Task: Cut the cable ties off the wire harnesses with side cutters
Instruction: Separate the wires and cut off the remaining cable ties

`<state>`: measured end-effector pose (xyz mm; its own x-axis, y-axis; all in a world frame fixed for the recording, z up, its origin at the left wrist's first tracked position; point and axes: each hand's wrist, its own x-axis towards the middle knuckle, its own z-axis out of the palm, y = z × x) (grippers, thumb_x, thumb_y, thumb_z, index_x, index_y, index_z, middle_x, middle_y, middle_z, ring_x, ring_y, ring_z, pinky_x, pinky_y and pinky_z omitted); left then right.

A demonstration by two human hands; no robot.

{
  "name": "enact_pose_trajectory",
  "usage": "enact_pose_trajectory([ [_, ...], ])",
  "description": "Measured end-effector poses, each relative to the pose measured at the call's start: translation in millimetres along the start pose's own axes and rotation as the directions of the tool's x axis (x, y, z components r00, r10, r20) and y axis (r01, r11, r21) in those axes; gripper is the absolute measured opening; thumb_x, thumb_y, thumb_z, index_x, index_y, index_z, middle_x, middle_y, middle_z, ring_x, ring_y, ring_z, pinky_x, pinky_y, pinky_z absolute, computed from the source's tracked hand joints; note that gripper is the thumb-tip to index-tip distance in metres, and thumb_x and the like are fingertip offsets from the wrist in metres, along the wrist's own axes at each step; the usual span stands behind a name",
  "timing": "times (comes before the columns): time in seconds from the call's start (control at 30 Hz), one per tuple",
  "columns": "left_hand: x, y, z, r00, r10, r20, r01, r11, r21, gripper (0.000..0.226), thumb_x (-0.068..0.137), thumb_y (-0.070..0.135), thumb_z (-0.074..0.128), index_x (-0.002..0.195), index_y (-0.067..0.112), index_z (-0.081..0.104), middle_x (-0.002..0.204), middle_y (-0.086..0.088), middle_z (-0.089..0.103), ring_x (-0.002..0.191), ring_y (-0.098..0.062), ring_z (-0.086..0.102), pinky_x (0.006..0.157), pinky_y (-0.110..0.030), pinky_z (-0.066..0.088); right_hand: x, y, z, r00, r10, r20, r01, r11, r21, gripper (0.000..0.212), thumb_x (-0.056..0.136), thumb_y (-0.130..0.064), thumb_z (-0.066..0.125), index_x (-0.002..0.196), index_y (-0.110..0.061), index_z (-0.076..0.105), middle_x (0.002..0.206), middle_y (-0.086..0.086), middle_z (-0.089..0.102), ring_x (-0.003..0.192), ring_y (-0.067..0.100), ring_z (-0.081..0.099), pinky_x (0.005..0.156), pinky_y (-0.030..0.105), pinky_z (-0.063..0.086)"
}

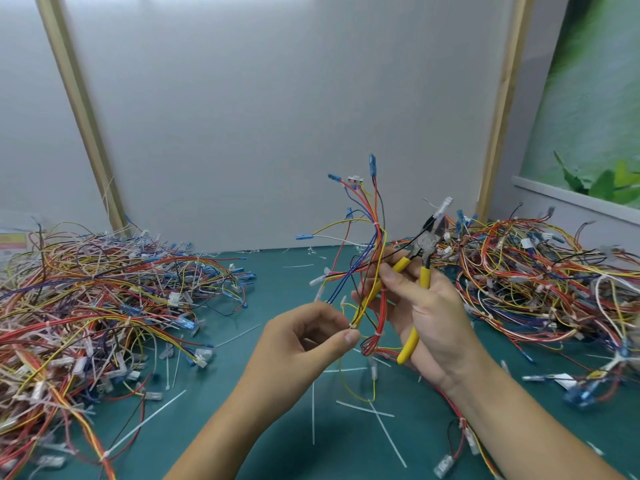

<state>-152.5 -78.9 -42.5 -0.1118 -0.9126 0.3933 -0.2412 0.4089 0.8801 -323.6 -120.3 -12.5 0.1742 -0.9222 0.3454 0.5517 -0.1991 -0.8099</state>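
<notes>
1. Surroundings: green mat (284, 438) across the lower frame. Heap of harnesses (97, 299) fills the left side; second heap (540, 282) fills the right side. Both are tangles of red, yellow, blue and black wire with white and blue connectors.
2. Loose cut ties (384, 424) scattered on the mat at bottom centre, a few crossing one another. More lie between the two heaps.
3. Behind: white panel (277, 116) framed by two slanting wooden strips (79, 109). Green picture (595, 81) at upper right.
4. Writing: small red-and-yellow label (12, 242) at the far left edge, too blurred to read. No brand legible on the tool.
5. Wire harness (370, 258) held up at frame centre, above the mat. Long axis near vertical, blue terminals fanned toward the top, red and yellow loops hanging below the hands. Strands partly hide the fingers behind them.
6. Left hand (304, 341) at lower centre – thumb and forefinger pressed together on a small white cable tie (352, 326) low on the harness.
7. Right hand (426, 313) just right of it, fingers curled round the yellow handles of the side cutters (420, 268) and some harness wires.
8. Cutters' long axis steeply diagonal – handle ends toward bottom centre, nose pointing up and to the right, in front of the second heap. Blades parted or closed: cannot tell.
</notes>
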Motion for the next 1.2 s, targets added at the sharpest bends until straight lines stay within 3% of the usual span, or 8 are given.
enact_pose_trajectory([
  [0.1, -0.6, -5.1, 5.5, 0.998, 0.024, -0.056, -0.018, 0.995, 0.103, 0.029, 0.072, 0.049, 0.078, 0.085, 0.029, 0.064, 0.081, 0.013, 0.067, 0.065, -0.013, 0.058, 0.060, -0.027, 0.051, -3.3, 2.3, 2.3, 1.000, 0.002, 0.030, -0.001, 1.000, -0.029, 0.012, 0.080, -0.016, 0.068, 0.087, -0.019, 0.077, 0.088, 0.009, 0.072, 0.076, 0.022, 0.068, 0.076, 0.040, 0.060],
  [0.27, -3.3, -9.4, 14.8, 1.000, 0.008, 0.003, -0.009, 0.987, 0.158, 0.046, 0.075, 0.060, 0.069, 0.091, 0.017, 0.065, 0.084, 0.004, 0.070, 0.078, -0.023, 0.063, 0.077, -0.047, 0.053, -7.4, 5.7, 7.9, 0.999, 0.002, 0.049, 0.003, 0.996, -0.089, 0.014, 0.078, -0.017, 0.068, 0.083, -0.027, 0.077, 0.085, 0.003, 0.073, 0.076, 0.018, 0.069, 0.072, 0.035, 0.059],
  [0.43, -2.0, -13.2, 14.7, 1.000, -0.020, 0.000, 0.020, 0.996, 0.088, 0.034, 0.085, 0.045, 0.063, 0.087, 0.012, 0.066, 0.084, -0.014, 0.069, 0.082, -0.036, 0.065, 0.081, -0.055, 0.052, -5.7, 4.4, 9.7, 0.999, 0.038, 0.024, -0.036, 0.995, -0.096, 0.013, 0.086, -0.013, 0.066, 0.086, -0.022, 0.075, 0.082, 0.007, 0.071, 0.073, 0.021, 0.068, 0.069, 0.034, 0.058],
  [0.53, -0.7, -13.1, 17.9, 0.996, -0.089, 0.020, 0.090, 0.994, -0.054, 0.015, 0.092, 0.031, 0.057, 0.095, 0.023, 0.070, 0.090, -0.002, 0.075, 0.084, -0.025, 0.072, 0.085, -0.043, 0.057, -2.6, 0.8, 9.8, 0.998, 0.015, -0.056, -0.024, 0.987, -0.156, 0.009, 0.096, -0.011, 0.059, 0.097, -0.011, 0.068, 0.081, 0.010, 0.067, 0.071, 0.024, 0.068, 0.074, 0.040, 0.059],
  [0.7, -1.7, -6.7, 21.1, 0.981, -0.126, 0.146, 0.158, 0.961, -0.227, 0.033, 0.091, 0.045, 0.053, 0.124, 0.048, 0.059, 0.102, -0.005, 0.076, 0.098, -0.018, 0.072, 0.089, -0.030, 0.054, 0.9, -11.8, 6.4, 0.995, 0.018, -0.102, -0.036, 0.982, -0.184, 0.029, 0.102, -0.016, 0.041, 0.108, -0.003, 0.066, 0.081, 0.008, 0.062, 0.073, 0.025, 0.068, 0.077, 0.040, 0.056],
  [0.83, 0.4, -8.6, 20.2, 0.977, -0.175, 0.120, 0.200, 0.946, -0.255, 0.064, 0.083, 0.031, 0.076, 0.138, 0.041, 0.045, 0.094, -0.013, 0.075, 0.087, -0.018, 0.068, 0.083, -0.029, 0.054, -0.5, -17.7, 8.6, 0.987, -0.117, -0.110, 0.073, 0.936, -0.343, 0.028, 0.104, -0.026, 0.042, 0.106, -0.010, 0.066, 0.083, 0.001, 0.062, 0.077, 0.018, 0.069, 0.077, 0.032, 0.057],
  [1.07, 8.0, -12.8, 2.1, 0.968, -0.226, -0.113, 0.189, 0.945, -0.265, 0.019, 0.097, 0.004, 0.056, 0.114, 0.008, 0.065, 0.072, -0.012, 0.070, 0.061, -0.016, 0.066, 0.059, -0.028, 0.057, -16.9, -54.9, 18.2, 0.968, -0.249, 0.038, 0.207, 0.702, -0.681, 0.035, 0.092, -0.055, 0.053, 0.110, -0.026, 0.063, 0.095, 0.006, 0.065, 0.080, 0.018, 0.062, 0.079, 0.041, 0.052],
  [1.2, 16.2, -9.9, -9.7, 0.921, -0.282, -0.267, 0.138, 0.880, -0.454, 0.012, 0.098, -0.002, 0.052, 0.096, 0.006, 0.060, 0.072, -0.010, 0.072, 0.059, -0.018, 0.069, 0.056, -0.028, 0.059, -67.8, -47.4, 36.6, 0.907, 0.136, 0.399, 0.337, 0.332, -0.881, 0.037, 0.082, -0.061, 0.050, 0.117, -0.053, 0.052, 0.100, -0.021, 0.061, 0.091, -0.004, 0.058, 0.080, 0.014, 0.045],
])
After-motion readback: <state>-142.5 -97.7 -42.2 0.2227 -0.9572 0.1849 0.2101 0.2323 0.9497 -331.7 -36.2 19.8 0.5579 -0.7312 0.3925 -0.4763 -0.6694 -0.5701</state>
